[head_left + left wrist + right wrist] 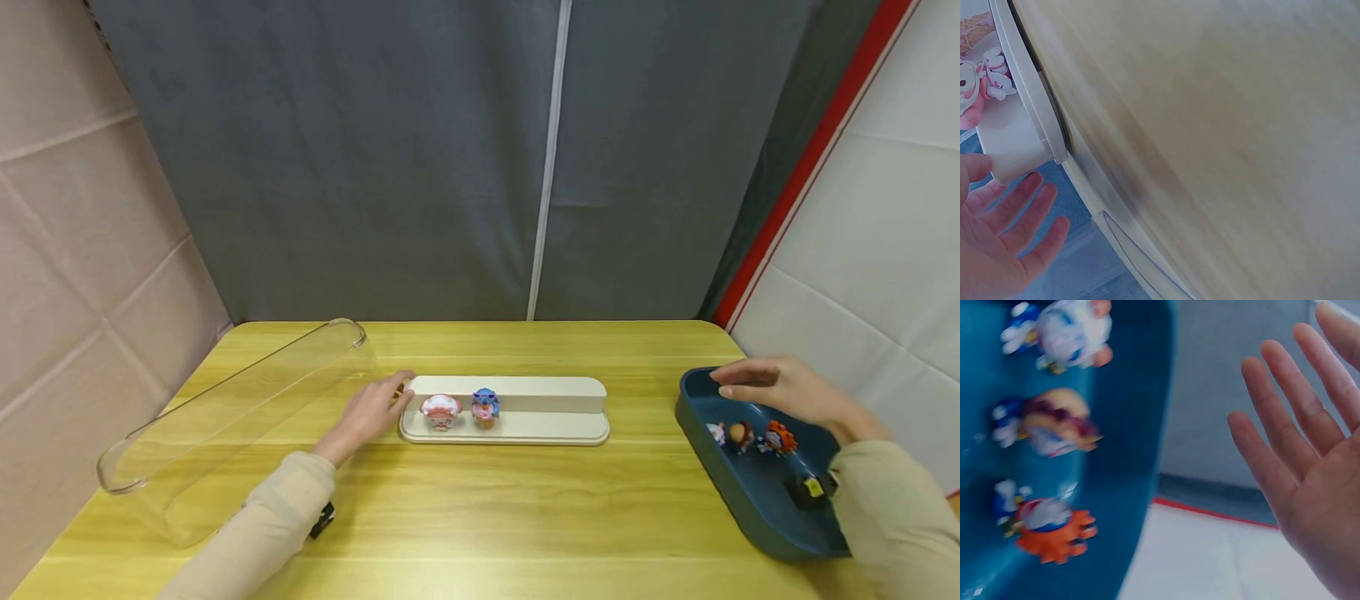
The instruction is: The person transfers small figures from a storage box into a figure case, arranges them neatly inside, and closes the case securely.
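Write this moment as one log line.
left hand: beside cream stepped stand | on stand: pink-white figurine, blue-topped figurine | right hand: empty, above dark-blue rounded tray | in tray: three multicoloured figurines

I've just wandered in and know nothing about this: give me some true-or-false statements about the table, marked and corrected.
1. Two figurines are on the white stand. True.
2. The right hand is above the blue tray. True.
3. That hand grips a figurine. False: it holds nothing.
4. The tray contains one figurine. False: three more figurines are inside.
5. The clear cover is right of the stand. False: the clear cover is left of it.
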`<state>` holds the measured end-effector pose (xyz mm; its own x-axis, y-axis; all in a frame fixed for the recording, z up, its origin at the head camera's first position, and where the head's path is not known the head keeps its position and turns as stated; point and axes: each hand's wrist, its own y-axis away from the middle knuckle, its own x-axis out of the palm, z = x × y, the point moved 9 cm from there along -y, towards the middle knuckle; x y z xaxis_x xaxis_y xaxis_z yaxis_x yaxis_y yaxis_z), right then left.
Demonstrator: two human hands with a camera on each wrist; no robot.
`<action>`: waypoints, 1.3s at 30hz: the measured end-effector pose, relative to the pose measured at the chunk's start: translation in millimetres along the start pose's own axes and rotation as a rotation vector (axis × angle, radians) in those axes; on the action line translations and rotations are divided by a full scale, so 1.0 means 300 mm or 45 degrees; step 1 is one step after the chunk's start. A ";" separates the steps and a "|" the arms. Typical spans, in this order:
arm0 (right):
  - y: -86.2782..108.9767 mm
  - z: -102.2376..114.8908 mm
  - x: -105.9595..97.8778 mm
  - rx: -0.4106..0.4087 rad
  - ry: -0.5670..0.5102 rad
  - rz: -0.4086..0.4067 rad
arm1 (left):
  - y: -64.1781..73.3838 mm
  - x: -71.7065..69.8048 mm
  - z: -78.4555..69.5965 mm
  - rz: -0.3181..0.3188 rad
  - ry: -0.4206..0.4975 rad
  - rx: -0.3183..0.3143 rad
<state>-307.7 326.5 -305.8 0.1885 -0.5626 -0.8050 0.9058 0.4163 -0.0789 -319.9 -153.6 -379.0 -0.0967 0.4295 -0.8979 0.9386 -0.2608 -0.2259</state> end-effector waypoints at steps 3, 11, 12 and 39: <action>0.008 -0.063 0.021 0.088 0.009 0.059 | 0.001 0.001 0.000 0.005 -0.003 -0.003; 0.021 -0.137 0.097 0.075 -0.193 0.281 | 0.004 -0.002 0.002 0.000 -0.007 -0.014; 0.022 -0.135 0.109 0.042 -0.244 0.320 | 0.004 -0.003 0.001 0.000 -0.008 -0.014; 0.016 -0.179 0.214 -0.143 -0.390 0.451 | 0.005 -0.002 0.002 -0.010 0.000 -0.012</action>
<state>-311.6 330.6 -389.5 0.5964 -0.5496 -0.5850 0.7222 0.6856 0.0922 -318.7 -154.6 -379.0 -0.1044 0.4317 -0.8960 0.9409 -0.2490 -0.2295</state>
